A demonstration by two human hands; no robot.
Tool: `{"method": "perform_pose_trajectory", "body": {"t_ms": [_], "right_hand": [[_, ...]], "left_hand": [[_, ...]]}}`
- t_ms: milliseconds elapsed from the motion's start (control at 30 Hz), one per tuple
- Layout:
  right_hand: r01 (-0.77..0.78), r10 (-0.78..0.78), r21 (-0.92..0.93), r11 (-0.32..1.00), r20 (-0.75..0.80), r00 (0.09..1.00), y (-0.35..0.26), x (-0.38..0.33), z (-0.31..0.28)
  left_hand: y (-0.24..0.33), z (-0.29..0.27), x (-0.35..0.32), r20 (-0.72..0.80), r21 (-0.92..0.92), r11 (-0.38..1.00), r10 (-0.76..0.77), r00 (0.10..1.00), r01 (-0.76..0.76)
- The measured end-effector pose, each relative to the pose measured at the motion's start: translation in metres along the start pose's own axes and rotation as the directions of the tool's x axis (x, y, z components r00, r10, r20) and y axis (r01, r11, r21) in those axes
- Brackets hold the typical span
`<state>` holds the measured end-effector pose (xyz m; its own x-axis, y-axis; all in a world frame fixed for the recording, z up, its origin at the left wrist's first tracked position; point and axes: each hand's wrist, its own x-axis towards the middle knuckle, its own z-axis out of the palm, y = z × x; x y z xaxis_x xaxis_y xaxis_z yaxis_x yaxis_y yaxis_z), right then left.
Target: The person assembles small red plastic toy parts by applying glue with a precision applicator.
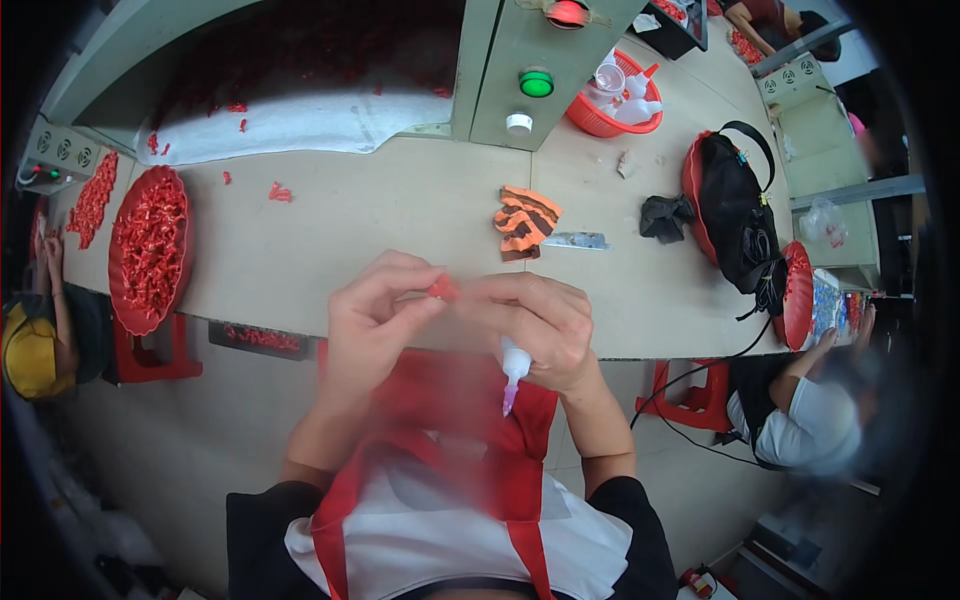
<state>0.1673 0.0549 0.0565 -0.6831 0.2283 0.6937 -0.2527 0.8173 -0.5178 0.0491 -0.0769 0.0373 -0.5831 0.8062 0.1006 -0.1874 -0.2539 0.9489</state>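
Note:
Over the near edge of the table, my left hand (372,312) is closed, pinching a small red plastic piece (442,288) between thumb and fingertips. My right hand (548,322) is curled around a small white squeeze bottle (515,358), whose pinkish nozzle (510,400) points down toward my lap. The right fingertips reach to the red piece; a blur there hides whether they touch it. Beyond my hands lie a crumpled orange and dark striped cloth (527,222) and a flat metal strip (577,241).
A red tray (183,255) heaped with red pieces stands at left. The machine (500,90) with a green button rises at the back, beside a red basket (598,124) of bottles. At right lie a black bag (730,190) and dark cloth (664,218). People sit at both sides.

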Motion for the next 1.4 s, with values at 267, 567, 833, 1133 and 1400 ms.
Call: {"method": "perform_pose_trajectory", "body": {"t_ms": [267, 567, 833, 1133, 1400], "right_hand": [[-0.038, 0.042, 0.196, 0.980, -0.014, 0.999, 0.002, -0.004, 0.003], [-0.253, 0.226, 0.395, 0.883, 0.114, 0.967, 0.004, 0.001, 0.002], [-0.406, 0.380, 0.446, 0.798, 0.151, 0.913, 0.005, 0.000, 0.007], [-0.531, 0.524, 0.514, 0.674, 0.173, 0.834, 0.001, 0.002, 0.011], [-0.716, 0.714, 0.467, 0.518, 0.225, 0.663, 0.001, 0.000, 0.009]], "left_hand": [[-0.001, -0.015, 0.000, 0.108, -0.233, 0.956, -0.157, 0.982, 0.179], [-0.031, -0.035, 0.010, 0.513, -0.490, 0.639, -0.338, 0.789, 0.593], [-0.053, -0.037, 0.011, 0.599, -0.640, 0.420, -0.251, 0.760, 0.643], [-0.061, -0.037, 0.009, 0.641, -0.703, 0.249, -0.184, 0.745, 0.666], [-0.048, -0.031, 0.006, 0.454, -0.734, 0.421, -0.278, 0.846, 0.532]]}}
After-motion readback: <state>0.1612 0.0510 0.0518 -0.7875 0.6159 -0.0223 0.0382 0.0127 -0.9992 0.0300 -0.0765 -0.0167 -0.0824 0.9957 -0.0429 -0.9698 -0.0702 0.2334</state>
